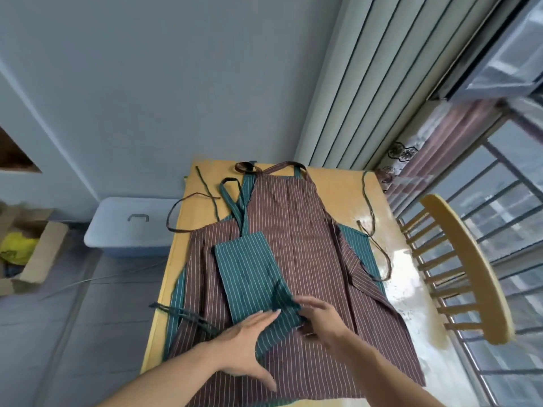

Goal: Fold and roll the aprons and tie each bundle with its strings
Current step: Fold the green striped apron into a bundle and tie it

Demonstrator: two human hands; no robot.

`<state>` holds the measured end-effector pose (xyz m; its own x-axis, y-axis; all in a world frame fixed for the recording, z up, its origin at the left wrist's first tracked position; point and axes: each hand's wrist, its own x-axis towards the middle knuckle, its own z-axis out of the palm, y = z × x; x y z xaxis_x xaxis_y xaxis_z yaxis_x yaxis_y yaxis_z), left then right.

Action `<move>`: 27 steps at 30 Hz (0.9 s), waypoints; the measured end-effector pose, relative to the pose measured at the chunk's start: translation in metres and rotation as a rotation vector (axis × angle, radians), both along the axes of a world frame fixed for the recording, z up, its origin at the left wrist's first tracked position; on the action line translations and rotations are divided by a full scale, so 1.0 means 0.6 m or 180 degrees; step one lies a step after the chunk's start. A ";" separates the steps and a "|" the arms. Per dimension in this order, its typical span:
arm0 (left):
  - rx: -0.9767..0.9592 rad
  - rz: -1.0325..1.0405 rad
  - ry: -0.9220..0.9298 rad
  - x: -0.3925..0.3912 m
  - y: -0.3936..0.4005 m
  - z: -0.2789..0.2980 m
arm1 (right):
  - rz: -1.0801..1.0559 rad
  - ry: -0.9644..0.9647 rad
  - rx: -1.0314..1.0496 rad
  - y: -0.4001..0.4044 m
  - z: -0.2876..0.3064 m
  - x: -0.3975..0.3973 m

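A green striped apron (pixel 246 268), folded into a long narrow strip, lies on top of a brown striped apron (pixel 296 230) spread flat on the table. Its neck strap (pixel 235 198) points away from me. My left hand (pixel 249 345) lies flat with straight fingers on the strip's near left end. My right hand (pixel 320 318) is at the near right corner, fingers curled at the cloth's edge, where dark strings (pixel 282 298) are bunched. Another green apron (pixel 357 245) shows from under the brown one.
The yellow table (pixel 338 183) stands against a wall and a curtain. A wooden chair (pixel 464 268) is on the right by the window. A blue lidded bin (pixel 132 224) and a cardboard box (pixel 32 248) sit on the floor to the left. Loose strings trail over both table sides.
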<state>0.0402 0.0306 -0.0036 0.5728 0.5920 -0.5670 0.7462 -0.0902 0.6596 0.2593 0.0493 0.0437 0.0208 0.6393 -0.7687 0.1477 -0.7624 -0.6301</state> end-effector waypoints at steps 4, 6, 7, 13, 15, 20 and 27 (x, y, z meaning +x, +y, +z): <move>-0.0214 0.0894 -0.0162 -0.014 -0.009 0.023 | 0.0453 0.0230 -0.0308 0.022 0.059 0.005; -0.0439 0.1372 -0.0266 -0.031 0.008 0.043 | 0.0876 0.0294 -0.0447 0.036 0.078 0.018; -0.0647 0.1473 -0.0417 -0.039 0.018 0.049 | 0.1115 0.0323 -0.0497 0.042 0.088 0.025; -0.1554 0.2255 -0.1000 -0.057 0.031 0.067 | 0.2572 -0.0670 -0.0627 0.057 0.107 0.030; -0.1498 0.2364 -0.0917 -0.055 0.026 0.037 | 0.3140 -0.1496 -0.0180 0.064 0.082 0.013; -0.1018 0.3157 -0.1020 -0.066 0.051 0.010 | 0.2591 -0.0838 0.0602 0.071 0.001 -0.007; -0.1133 0.3626 -0.1014 -0.081 0.114 0.014 | 0.1981 -0.1183 0.0592 0.126 -0.132 -0.053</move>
